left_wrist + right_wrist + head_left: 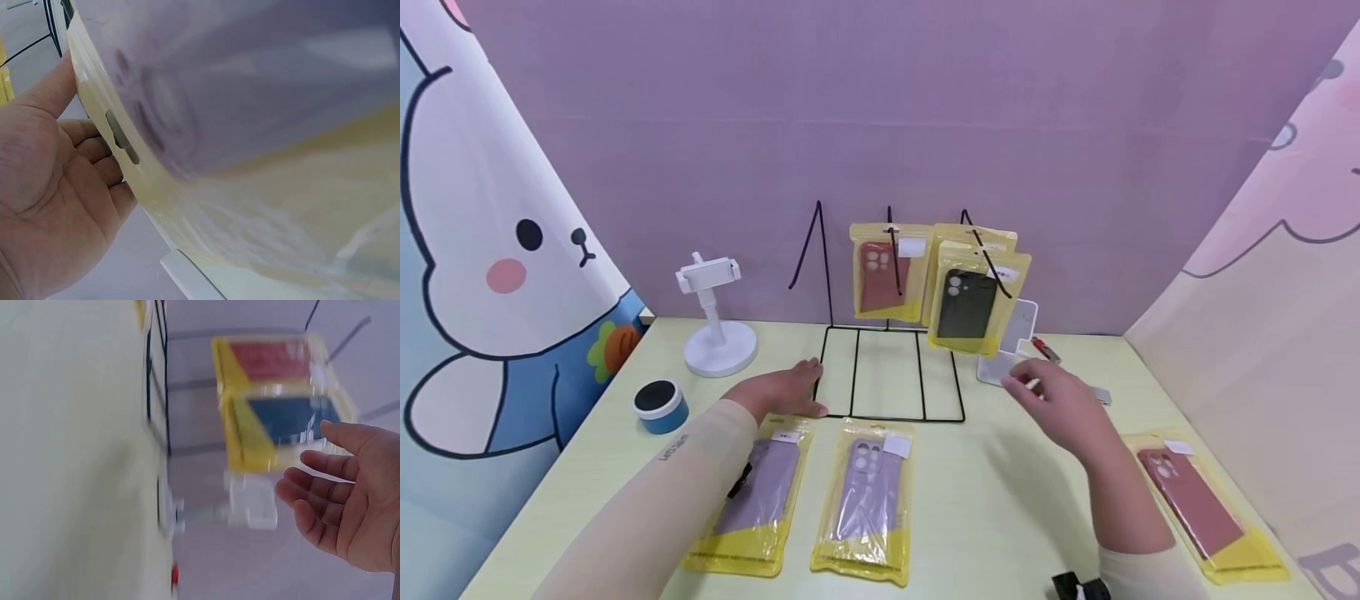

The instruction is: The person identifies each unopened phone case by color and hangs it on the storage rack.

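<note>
Far left on the pale table sits a small blue tin with a dark lid, and just behind it a white phone stand stands upright near the purple backdrop. Moving in, the left hand lies low on the table with fingers relaxed and holding nothing, its fingertips right at the front left corner of the black wire rack; whether they actually press on the wire cannot be told from the head view, and the left wrist view shows only the palm and loosely bent fingers beside a blurred pale surface. Just in front of that forearm lies a purple phone case in a yellow packet, and beside it a second purple case packet, both flat on the table. On the rack's upright hooks hang a red case packet and, to its right and a little lower, a black case packet, tilted slightly, with another yellow packet just visible behind it. Now the right hand hovers above the table below and to the right of the black packet, fingers spread and gently curved, gripping nothing; the right wrist view shows the open hand near the packets but apart from them. Behind it stands a white holder with a red-tipped item beside it. Far right, a red case packet lies flat near the table edge.
</note>
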A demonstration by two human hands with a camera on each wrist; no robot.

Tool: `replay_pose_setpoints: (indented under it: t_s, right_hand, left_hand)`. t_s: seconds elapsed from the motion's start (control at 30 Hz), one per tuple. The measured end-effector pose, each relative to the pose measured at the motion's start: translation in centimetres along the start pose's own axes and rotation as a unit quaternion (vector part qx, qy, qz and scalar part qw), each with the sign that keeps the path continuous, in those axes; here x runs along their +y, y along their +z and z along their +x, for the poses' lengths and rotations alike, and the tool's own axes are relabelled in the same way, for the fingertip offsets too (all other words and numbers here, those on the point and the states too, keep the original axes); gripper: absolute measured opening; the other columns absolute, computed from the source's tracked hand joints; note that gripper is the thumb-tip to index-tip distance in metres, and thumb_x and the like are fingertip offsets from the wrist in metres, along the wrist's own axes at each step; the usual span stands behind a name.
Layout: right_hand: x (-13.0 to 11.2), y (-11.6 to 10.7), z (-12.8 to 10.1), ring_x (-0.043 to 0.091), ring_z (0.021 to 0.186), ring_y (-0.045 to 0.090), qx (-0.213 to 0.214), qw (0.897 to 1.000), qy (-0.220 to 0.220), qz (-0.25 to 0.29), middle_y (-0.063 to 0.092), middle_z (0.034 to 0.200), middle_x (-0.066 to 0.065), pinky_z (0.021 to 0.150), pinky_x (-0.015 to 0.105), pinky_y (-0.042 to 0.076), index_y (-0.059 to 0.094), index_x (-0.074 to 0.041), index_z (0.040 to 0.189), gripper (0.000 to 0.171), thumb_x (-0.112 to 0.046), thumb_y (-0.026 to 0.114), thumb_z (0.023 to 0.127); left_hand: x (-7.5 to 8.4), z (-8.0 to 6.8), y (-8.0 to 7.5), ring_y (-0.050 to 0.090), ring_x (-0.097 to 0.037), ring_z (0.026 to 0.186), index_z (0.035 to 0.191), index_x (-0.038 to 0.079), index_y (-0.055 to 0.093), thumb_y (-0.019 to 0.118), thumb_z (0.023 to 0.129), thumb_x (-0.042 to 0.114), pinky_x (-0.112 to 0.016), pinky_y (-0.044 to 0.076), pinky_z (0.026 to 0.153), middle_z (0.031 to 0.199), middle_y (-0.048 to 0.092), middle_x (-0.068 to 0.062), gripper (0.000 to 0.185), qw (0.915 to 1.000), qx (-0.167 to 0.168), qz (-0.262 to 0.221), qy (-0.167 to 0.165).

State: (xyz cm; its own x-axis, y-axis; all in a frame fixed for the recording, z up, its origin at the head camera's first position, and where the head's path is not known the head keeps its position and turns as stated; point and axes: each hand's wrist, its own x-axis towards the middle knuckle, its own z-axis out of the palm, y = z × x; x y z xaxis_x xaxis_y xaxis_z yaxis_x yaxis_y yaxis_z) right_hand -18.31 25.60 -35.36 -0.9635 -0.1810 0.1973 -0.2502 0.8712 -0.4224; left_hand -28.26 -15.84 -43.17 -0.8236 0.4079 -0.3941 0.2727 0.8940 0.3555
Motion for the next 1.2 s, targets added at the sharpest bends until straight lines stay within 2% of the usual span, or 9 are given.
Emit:
replay_pose_setpoints:
  t_s: [0.3,0.53,0.6,0.77,0.87,0.97,1.07,1.13,1.2]
  right_hand:
    - [7.7,-3.3,-3.1,0.036,0.101,0.064,0.009,0.995,0.099,-0.025,0.064,0.118,0.020,0.074,0.048,0.050,0.057,-0.005,0.127,0.055,-0.052,0.044,0.101]
    - [13.0,-5.8,-5.3,0.057,0.116,0.045,-0.016,0.982,0.183,-0.037,0.041,0.135,0.039,0.082,0.067,0.042,0.034,0.007,0.144,0.079,-0.059,0.035,0.100]
    - [14.5,-6.0,-5.8,0.062,0.118,0.039,-0.030,0.976,0.211,-0.045,0.035,0.137,0.043,0.085,0.071,0.038,0.028,0.008,0.146,0.085,-0.062,0.033,0.099]
    - [17.6,-5.7,-6.3,0.067,0.124,0.024,-0.115,0.954,0.275,-0.029,0.024,0.140,0.047,0.093,0.076,0.031,0.012,0.012,0.149,0.104,-0.073,0.032,0.093]
    - [18.8,-5.1,-6.2,0.066,0.123,0.028,-0.168,0.944,0.284,-0.027,0.028,0.138,0.046,0.095,0.073,0.033,0.014,0.016,0.147,0.105,-0.073,0.033,0.093]
    - [19.4,-4.4,-6.4,0.049,0.104,0.050,-0.200,0.941,0.272,-0.018,0.052,0.113,0.035,0.084,0.054,0.047,0.033,0.016,0.136,0.094,-0.068,0.040,0.094]
    - [19.6,-3.8,-6.5,0.029,0.088,0.053,-0.210,0.939,0.273,0.002,0.056,0.094,0.018,0.069,0.036,0.044,0.044,0.012,0.121,0.081,-0.064,0.052,0.092]
    - [19.6,-3.6,-6.5,0.033,0.089,0.052,-0.205,0.940,0.273,-0.012,0.054,0.097,0.022,0.069,0.038,0.045,0.044,0.010,0.122,0.083,-0.064,0.057,0.088]
    - [19.5,-3.5,-6.5,0.042,0.094,0.051,-0.202,0.939,0.278,-0.025,0.052,0.106,0.031,0.075,0.049,0.049,0.039,0.012,0.129,0.093,-0.067,0.060,0.085]
  left_hand:
    - [0.5,-0.5,-0.3,0.004,-0.035,0.152,0.157,0.003,0.011,0.062,0.093,0.047,-0.051,0.011,0.123,0.165,0.003,-0.018,0.093,0.9999,0.002,0.002,0.013]
    - [0.5,-0.3,-0.1,0.002,-0.034,0.152,0.158,0.004,0.011,0.062,0.093,0.048,-0.051,0.010,0.123,0.165,0.002,-0.016,0.094,1.0000,-0.002,-0.003,0.008]
    - [0.4,-0.3,-0.1,0.002,-0.034,0.152,0.158,0.005,0.010,0.062,0.093,0.049,-0.051,0.010,0.123,0.165,0.001,-0.016,0.094,1.0000,-0.003,-0.005,0.008]
    - [0.2,-0.2,-0.1,0.002,-0.036,0.152,0.157,0.002,0.011,0.062,0.093,0.047,-0.052,0.010,0.123,0.165,0.000,-0.018,0.093,0.9999,0.002,-0.003,0.014]
    - [0.1,-0.2,0.0,0.002,-0.037,0.152,0.157,0.002,0.011,0.062,0.094,0.047,-0.052,0.010,0.122,0.165,0.000,-0.018,0.093,0.9998,0.003,-0.004,0.019]
    - [0.1,-0.1,0.0,0.001,-0.037,0.152,0.157,0.002,0.011,0.062,0.094,0.047,-0.052,0.009,0.122,0.165,0.000,-0.018,0.093,0.9998,0.001,-0.006,0.020]
    - [0.2,-0.1,0.0,0.001,-0.036,0.152,0.157,0.002,0.011,0.062,0.094,0.046,-0.052,0.009,0.123,0.165,-0.001,-0.018,0.093,0.9998,-0.001,-0.007,0.019]
    - [0.2,-0.2,0.0,0.001,-0.036,0.152,0.157,0.002,0.011,0.062,0.094,0.046,-0.052,0.009,0.123,0.165,0.000,-0.018,0.092,0.9998,-0.001,-0.005,0.019]
    - [0.2,-0.2,0.0,0.001,-0.036,0.152,0.157,0.002,0.011,0.061,0.094,0.046,-0.052,0.009,0.123,0.165,0.000,-0.018,0.092,0.9998,-0.001,-0.002,0.018]
